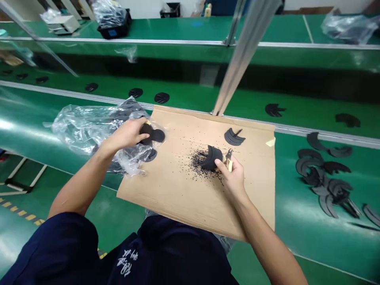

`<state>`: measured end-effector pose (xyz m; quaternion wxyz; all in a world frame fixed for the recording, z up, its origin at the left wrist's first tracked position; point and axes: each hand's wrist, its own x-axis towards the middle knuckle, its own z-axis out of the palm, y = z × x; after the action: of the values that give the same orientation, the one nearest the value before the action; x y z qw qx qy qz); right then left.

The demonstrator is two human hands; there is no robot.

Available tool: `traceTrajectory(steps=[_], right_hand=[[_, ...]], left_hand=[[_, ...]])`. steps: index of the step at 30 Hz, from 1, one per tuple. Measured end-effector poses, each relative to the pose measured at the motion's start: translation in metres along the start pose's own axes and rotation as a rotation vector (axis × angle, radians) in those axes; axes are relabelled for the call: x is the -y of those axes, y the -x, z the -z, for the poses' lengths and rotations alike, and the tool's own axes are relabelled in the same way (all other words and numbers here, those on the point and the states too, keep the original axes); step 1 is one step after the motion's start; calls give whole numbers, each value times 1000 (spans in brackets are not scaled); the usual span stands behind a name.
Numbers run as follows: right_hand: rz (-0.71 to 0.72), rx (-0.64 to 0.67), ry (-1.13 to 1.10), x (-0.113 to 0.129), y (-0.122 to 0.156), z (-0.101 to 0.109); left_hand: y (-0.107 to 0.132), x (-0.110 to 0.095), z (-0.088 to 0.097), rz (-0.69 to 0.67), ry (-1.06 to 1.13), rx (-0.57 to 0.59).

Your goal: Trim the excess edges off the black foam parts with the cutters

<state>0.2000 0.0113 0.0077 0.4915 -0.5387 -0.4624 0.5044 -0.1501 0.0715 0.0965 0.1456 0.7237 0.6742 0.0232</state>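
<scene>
My left hand (pixel 129 133) is closed on a black rounded plastic part (pixel 146 131) at the mouth of a clear plastic bag (pixel 86 124). Another black rounded piece (pixel 158 135) sits right against that part, and one more (pixel 151 155) lies lower at the bag's edge. In my right hand (pixel 233 172) are a black curved plastic part (pixel 212 157) and a pair of small cutting pliers (pixel 228 155), whose jaws point up and away. Black crumbs (pixel 197 160) are scattered beneath on a cardboard sheet (pixel 178 194). Farther back on the cardboard lies another curved part (pixel 234 137) with a thin stem.
Several black curved pieces (pixel 323 178) are heaped on the green bench at right. Along the green strip behind lie more black parts (pixel 162 97). A metal post (pixel 237 63) rises just behind the cardboard. A black bin (pixel 114 29) stands on the upper shelf.
</scene>
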Motion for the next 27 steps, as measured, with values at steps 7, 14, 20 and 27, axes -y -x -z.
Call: traceTrajectory(steps=[7, 14, 20, 27], right_hand=[[-18, 21, -35, 4, 6, -4], [-33, 58, 14, 13, 11, -1], [-45, 39, 26, 13, 10, 1], [-33, 26, 31, 9, 11, -3]], left_hand=[[33, -93, -56, -430, 834, 1], [10, -126, -115, -480, 790, -118], [14, -122, -131, -362, 955, -68], [11, -122, -134, -299, 1188, 48]])
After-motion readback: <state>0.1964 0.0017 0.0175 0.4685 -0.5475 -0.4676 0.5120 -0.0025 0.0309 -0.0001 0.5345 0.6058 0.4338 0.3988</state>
